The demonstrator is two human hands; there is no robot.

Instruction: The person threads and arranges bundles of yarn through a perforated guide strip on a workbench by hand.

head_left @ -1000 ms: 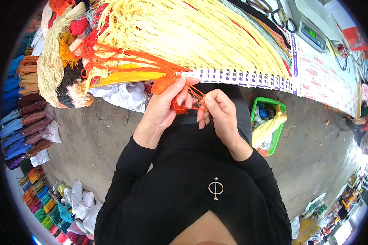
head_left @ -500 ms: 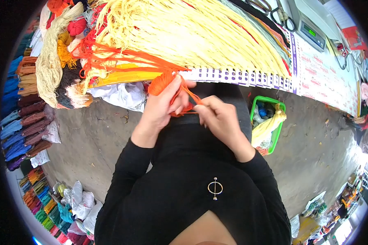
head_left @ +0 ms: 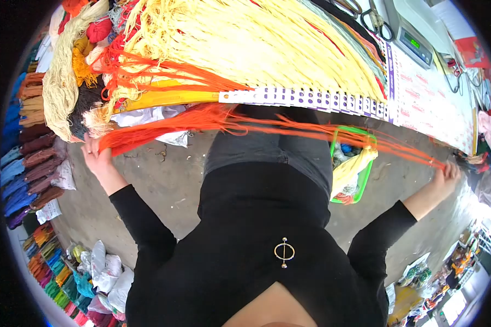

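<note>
Between now-distant hands (head_left: 96, 157) (head_left: 448, 177), orange yarn (head_left: 202, 119)

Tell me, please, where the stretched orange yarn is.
In the head view, the orange yarn stretches from the left hand to the right hand, below the punched white cards.

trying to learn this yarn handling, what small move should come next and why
Probably a gentle shake: the left hand and right hand hold the orange yarn stretched between them, but it looks thick toward the left, thinner toward the right, with loose strands straying near the middle, so shaking might help settle them.
</note>
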